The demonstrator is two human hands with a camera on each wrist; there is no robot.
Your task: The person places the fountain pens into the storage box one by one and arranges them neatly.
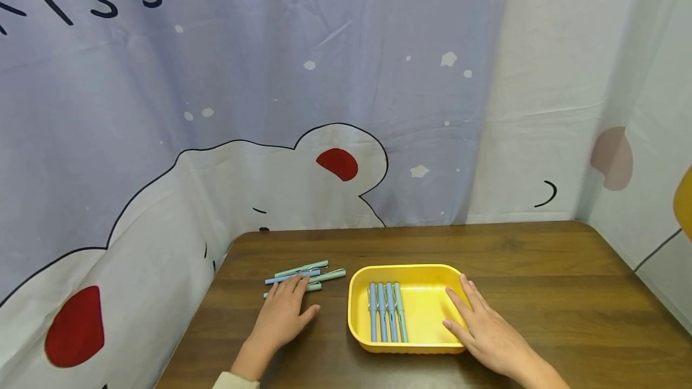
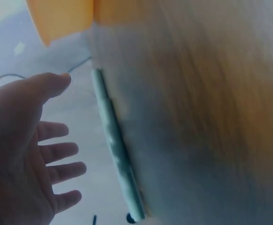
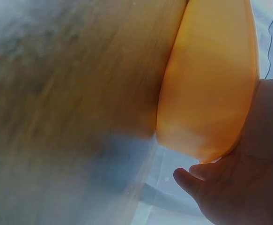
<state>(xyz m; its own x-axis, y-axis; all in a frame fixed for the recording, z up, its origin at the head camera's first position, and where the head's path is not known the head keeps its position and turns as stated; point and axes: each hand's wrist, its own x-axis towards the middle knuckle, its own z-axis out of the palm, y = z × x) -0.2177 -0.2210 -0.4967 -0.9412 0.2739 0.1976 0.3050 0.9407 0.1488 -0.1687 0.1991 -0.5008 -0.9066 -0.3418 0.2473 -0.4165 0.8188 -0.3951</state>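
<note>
My left hand (image 1: 281, 314) hovers at the near side of several loose pens, its fingertips overlapping them in the head view. In the left wrist view its fingers are spread, and a green pen (image 2: 115, 145) lies beyond them. The loose pens include a green pen (image 1: 300, 269) and a blue pen (image 1: 291, 277). A yellow tray (image 1: 429, 317) holds three blue pens (image 1: 382, 314) and one green pen (image 1: 400, 314), side by side at its left. My right hand (image 1: 489, 332) rests at the tray's right rim, fingers extended over the edge.
The brown wooden table (image 1: 573, 293) carries everything, with its back edge against a printed curtain (image 1: 259, 77). More curtain hangs along the left and right sides.
</note>
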